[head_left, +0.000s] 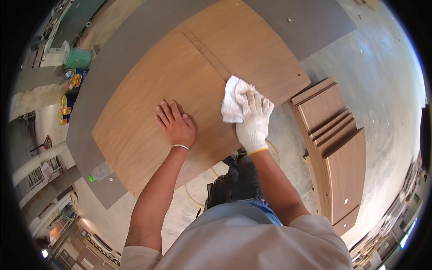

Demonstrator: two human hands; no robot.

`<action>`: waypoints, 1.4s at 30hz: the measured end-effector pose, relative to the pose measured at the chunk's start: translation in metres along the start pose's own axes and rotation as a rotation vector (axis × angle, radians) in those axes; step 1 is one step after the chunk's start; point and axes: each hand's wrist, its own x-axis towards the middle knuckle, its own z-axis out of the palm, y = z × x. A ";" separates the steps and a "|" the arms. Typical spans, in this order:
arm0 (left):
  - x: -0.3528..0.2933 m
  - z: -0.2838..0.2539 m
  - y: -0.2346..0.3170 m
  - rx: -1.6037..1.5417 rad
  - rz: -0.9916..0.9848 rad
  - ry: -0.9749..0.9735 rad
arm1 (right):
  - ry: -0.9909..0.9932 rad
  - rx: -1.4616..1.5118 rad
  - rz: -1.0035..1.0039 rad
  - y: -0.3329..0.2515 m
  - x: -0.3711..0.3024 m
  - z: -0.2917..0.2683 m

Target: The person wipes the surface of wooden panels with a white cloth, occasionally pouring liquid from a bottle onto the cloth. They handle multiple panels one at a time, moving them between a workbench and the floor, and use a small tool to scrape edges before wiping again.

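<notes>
A large brown wood-grain panel (148, 81) lies in front of me on a grey board. My left hand (177, 127), bare with a thin bangle at the wrist, rests on it with the fingers spread. My right hand (254, 119), in a white knitted glove, presses a folded white cloth (231, 101) against the panel near its right side. The palm side of the glove is hidden. Two thin dark parallel lines run across the panel from the far side down to the cloth.
The grey board (324, 22) sticks out beyond the panel. A clear bottle (101, 171) with a green cap lies at its near left corner. Brown panels (344, 166) are stacked at my right. A green bucket (78, 58) and several cans (77, 79) stand at the left. A yellow hose (191, 196) lies on the floor.
</notes>
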 end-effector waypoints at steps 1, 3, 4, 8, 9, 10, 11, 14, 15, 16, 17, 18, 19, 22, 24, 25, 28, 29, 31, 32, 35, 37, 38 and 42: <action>0.001 -0.001 0.001 -0.009 0.004 -0.006 | 0.048 -0.005 -0.031 0.004 0.014 0.010; 0.002 -0.001 -0.003 -0.021 -0.008 -0.015 | -0.032 -0.006 -0.042 -0.001 0.020 0.012; 0.001 -0.002 -0.004 -0.027 -0.013 -0.022 | -0.070 -0.008 -0.047 -0.002 0.021 0.012; -0.001 -0.007 0.002 -0.060 -0.024 -0.033 | -0.095 -0.025 -0.092 0.005 0.018 0.011; -0.004 -0.007 0.005 -0.071 -0.029 -0.038 | -0.121 -0.022 -0.072 0.008 0.018 0.010; -0.007 -0.009 0.009 -0.083 -0.033 -0.042 | -0.147 -0.019 -0.053 0.009 0.016 0.009; -0.010 -0.010 0.015 -0.108 -0.029 -0.060 | -0.173 -0.024 -0.032 0.013 0.014 0.007; -0.022 -0.017 0.034 -0.169 -0.034 -0.120 | -0.192 0.040 -0.006 0.038 0.001 0.008; -0.027 -0.020 0.037 -0.181 -0.036 -0.141 | -0.191 0.042 -0.008 0.038 -0.001 0.008; -0.029 -0.022 0.038 -0.193 -0.039 -0.163 | -0.191 0.045 -0.011 0.038 -0.002 0.008; -0.028 -0.022 0.036 -0.204 -0.034 -0.166 | -0.185 0.049 -0.010 0.031 0.008 0.004; -0.029 -0.024 0.036 -0.217 -0.044 -0.184 | -0.178 0.043 -0.037 0.022 0.021 0.005; -0.030 -0.025 0.036 -0.231 -0.056 -0.201 | -0.172 0.038 -0.066 0.011 0.035 0.008; -0.030 -0.030 0.025 -0.363 -0.063 -0.241 | -0.118 -0.047 -0.243 -0.026 0.100 0.035; -0.026 -0.030 0.004 -0.363 -0.151 -0.201 | -0.044 -0.105 -0.365 -0.068 0.153 0.038; -0.024 -0.031 -0.017 -0.297 -0.236 -0.148 | -0.009 -0.123 -0.408 -0.078 0.183 0.047; -0.023 -0.023 -0.079 -0.093 -0.387 -0.060 | 0.079 -0.115 -0.496 -0.125 0.246 0.062; -0.023 -0.019 -0.091 -0.027 -0.419 -0.046 | 0.103 -0.106 -0.515 -0.144 0.255 0.067; -0.004 -0.023 -0.091 -0.042 -0.409 -0.046 | 0.099 -0.030 -0.500 -0.170 0.247 0.098; -0.002 -0.023 -0.091 -0.048 -0.422 -0.048 | 0.003 -0.023 -0.560 -0.206 0.229 0.104; -0.003 -0.024 -0.093 -0.093 -0.427 -0.044 | -0.253 0.065 -0.876 -0.281 0.197 0.125; -0.005 -0.022 -0.093 -0.067 -0.435 -0.047 | -0.275 0.124 -0.883 -0.267 0.214 0.114; -0.007 -0.022 -0.095 -0.058 -0.452 -0.046 | -0.289 0.051 -0.853 -0.245 0.228 0.102; -0.007 -0.026 -0.089 -0.085 -0.480 -0.035 | 0.009 0.038 -0.309 -0.148 0.284 0.084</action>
